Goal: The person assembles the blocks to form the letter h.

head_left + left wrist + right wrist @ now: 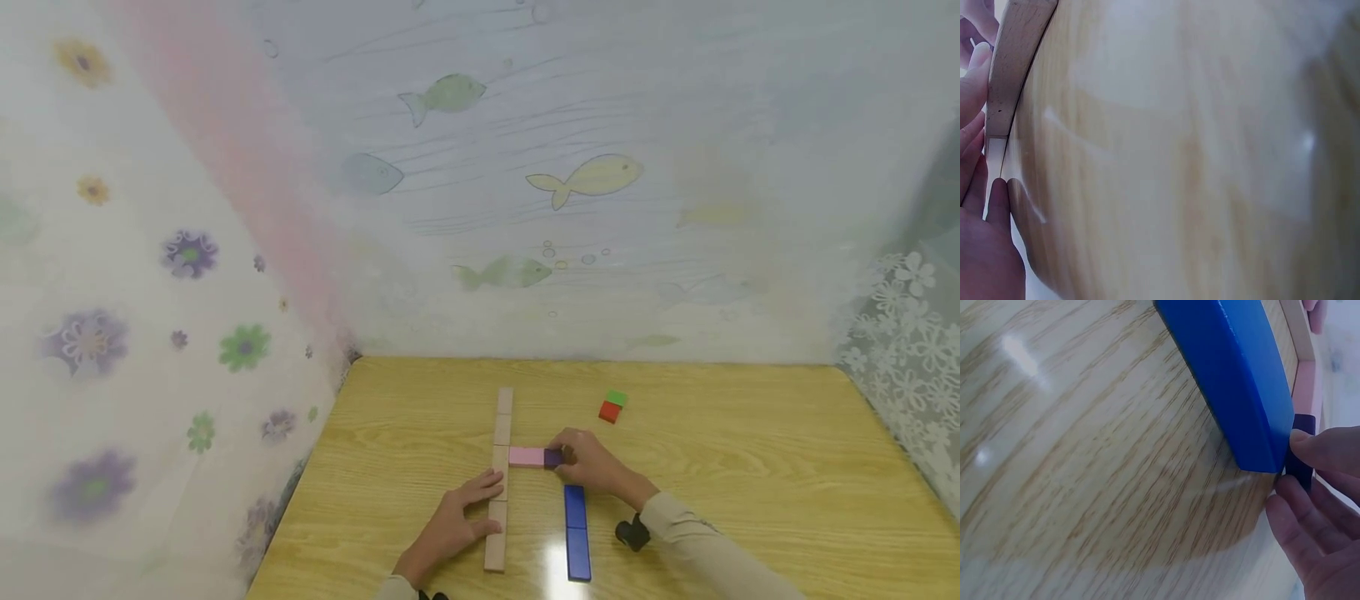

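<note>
My right hand pinches a small dark purple block between thumb and fingers. The block's left end meets a pink block, which juts rightward from a long row of plain wooden blocks. Along that row's left side lies my left hand, fingers extended, fingertips and thumb touching the wood. Two blue blocks stand end to end below the right hand. From the right wrist view, the near blue block is close beside the purple block, with the thumb on the purple one.
Farther back on the wood-grain table lie a green block and a red block, touching. Walls painted with fish and flowers border the table. A black wrist device sits at the right cuff.
</note>
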Available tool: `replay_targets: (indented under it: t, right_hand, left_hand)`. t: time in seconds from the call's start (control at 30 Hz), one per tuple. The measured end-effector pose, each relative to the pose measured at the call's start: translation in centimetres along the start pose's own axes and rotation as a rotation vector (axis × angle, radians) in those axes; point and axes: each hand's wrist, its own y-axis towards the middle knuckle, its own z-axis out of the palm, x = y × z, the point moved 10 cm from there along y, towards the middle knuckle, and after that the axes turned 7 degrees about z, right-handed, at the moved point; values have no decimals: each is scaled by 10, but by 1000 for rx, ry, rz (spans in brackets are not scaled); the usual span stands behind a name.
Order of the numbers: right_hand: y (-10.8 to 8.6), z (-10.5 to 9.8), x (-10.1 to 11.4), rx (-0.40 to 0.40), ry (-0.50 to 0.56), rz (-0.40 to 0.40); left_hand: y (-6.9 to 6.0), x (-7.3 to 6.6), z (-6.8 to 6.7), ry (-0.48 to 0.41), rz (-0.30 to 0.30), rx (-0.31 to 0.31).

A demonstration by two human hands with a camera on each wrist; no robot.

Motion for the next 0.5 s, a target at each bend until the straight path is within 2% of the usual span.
replay_targets:
  t: [0.17, 0.5]
  right_hand:
    - [1, 1, 1, 5, -10, 12]
    - [2, 1, 1, 18, -40, 31]
  left_hand:
    - [0, 1, 0, -4, -10, -5]
    - [1, -1, 0, 18, 25, -1]
